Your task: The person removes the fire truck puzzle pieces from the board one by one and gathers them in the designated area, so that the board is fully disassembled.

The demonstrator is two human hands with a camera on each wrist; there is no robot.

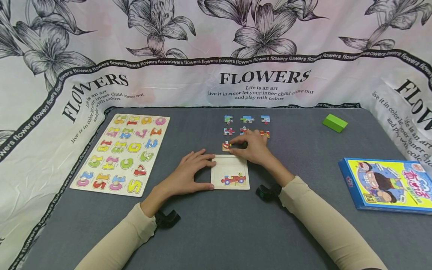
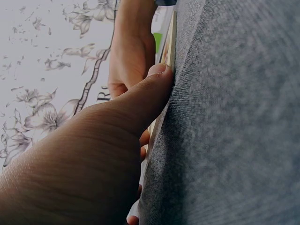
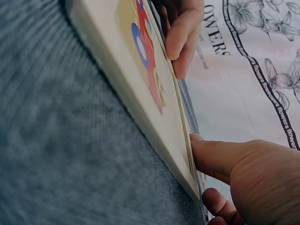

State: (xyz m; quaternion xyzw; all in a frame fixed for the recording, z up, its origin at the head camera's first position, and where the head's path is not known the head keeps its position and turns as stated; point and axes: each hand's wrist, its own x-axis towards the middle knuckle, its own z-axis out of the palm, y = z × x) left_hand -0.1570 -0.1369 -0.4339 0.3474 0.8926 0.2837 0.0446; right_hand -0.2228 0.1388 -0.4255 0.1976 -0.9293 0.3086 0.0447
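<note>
A square wooden puzzle board (image 1: 230,163) lies on the table, with joined pieces showing a red and yellow vehicle (image 1: 233,180) at its lower right. My left hand (image 1: 183,174) touches the board's left side, the thumb near the lower corner and the fingers spread at the upper one. Just beyond the board's far edge, my right hand (image 1: 254,148) has thumb and index finger apart, their tips right at the right side of a puzzle piece (image 1: 226,146). In the right wrist view that piece is hidden. Its other fingers partly cover the loose pieces behind.
Several loose puzzle pieces (image 1: 247,119) lie in rows beyond the board. A number puzzle board (image 1: 114,155) is at the left. To the right are a green block (image 1: 335,123) and a blue and yellow box (image 1: 388,185). Flower-printed cloth (image 1: 175,82) rises behind the grey table.
</note>
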